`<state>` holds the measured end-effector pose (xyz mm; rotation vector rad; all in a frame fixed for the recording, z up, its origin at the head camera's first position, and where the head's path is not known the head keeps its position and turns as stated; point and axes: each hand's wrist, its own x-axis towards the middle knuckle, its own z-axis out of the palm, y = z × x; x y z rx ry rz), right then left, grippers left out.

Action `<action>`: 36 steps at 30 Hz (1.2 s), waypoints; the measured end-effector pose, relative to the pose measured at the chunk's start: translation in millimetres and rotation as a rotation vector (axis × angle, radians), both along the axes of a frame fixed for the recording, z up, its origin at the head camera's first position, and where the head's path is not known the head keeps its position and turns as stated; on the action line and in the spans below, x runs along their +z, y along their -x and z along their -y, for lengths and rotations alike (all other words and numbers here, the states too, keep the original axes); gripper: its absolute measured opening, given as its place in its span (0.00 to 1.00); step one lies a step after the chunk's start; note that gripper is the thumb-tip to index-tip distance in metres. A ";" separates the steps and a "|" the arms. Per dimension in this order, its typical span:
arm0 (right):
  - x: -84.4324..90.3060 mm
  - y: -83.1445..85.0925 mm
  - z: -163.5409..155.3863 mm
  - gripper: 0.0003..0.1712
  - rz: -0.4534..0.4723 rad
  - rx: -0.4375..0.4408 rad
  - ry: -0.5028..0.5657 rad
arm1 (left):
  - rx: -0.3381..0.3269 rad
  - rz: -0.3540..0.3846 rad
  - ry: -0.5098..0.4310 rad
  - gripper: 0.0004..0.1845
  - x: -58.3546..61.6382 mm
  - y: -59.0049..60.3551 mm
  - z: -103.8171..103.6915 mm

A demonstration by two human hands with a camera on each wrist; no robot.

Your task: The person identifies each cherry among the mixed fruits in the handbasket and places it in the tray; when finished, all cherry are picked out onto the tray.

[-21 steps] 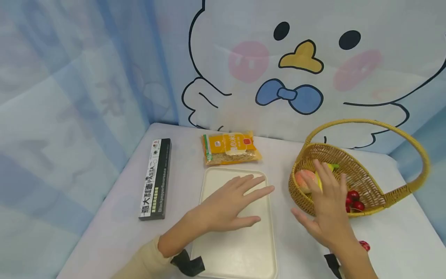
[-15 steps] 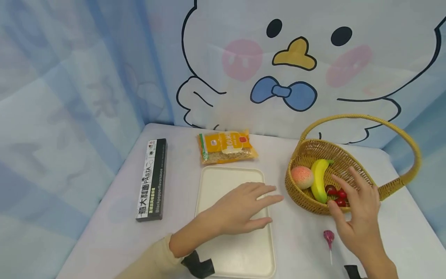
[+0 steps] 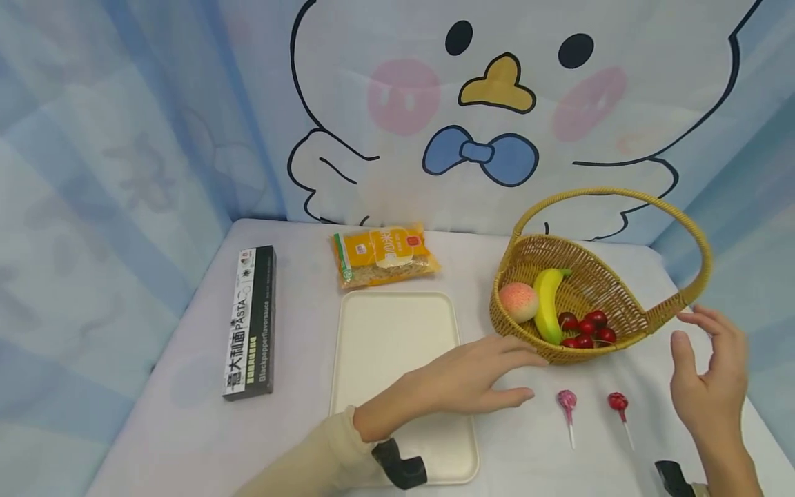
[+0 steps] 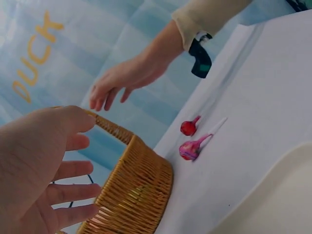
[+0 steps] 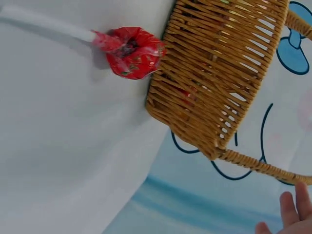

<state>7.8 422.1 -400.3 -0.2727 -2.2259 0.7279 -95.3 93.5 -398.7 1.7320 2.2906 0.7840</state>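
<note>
A wicker basket with a tall handle holds a peach, a banana and several cherries. My left hand has its fingers extended beside the basket's front left; whether they touch it cannot be told. At the handle's right end, my right hand has loosely bent fingers, nothing held, very near the handle. In the right wrist view its fingertips lie just below the handle. Between the hands lie a pink lollipop and a red lollipop.
A cream tray lies mid-table, partly under my left forearm. Behind it is a yellow bag of grain. To the left lies a black-and-white pasta box. A printed curtain rises behind the table.
My right hand has gone from over the basket to the right side of its handle, uncovering the fruit and both lollipops. My left hand has shifted right towards the basket. The view has turned slightly.
</note>
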 end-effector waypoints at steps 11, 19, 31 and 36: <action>0.2 11.4 -8.5 0.27 0.094 -0.124 0.077 | 0.035 0.063 -0.027 0.24 -5.9 8.4 -23.7; -0.4 17.7 -19.5 0.27 0.134 -0.124 0.137 | 0.047 0.063 -0.044 0.23 -9.0 11.5 -37.5; -4.2 23.9 -31.5 0.32 0.144 -0.081 0.135 | 0.076 0.136 -0.111 0.19 -6.3 21.6 -60.3; -4.9 29.8 -30.4 0.31 0.208 -0.102 0.152 | 0.113 0.207 -0.173 0.15 -6.4 27.1 -66.0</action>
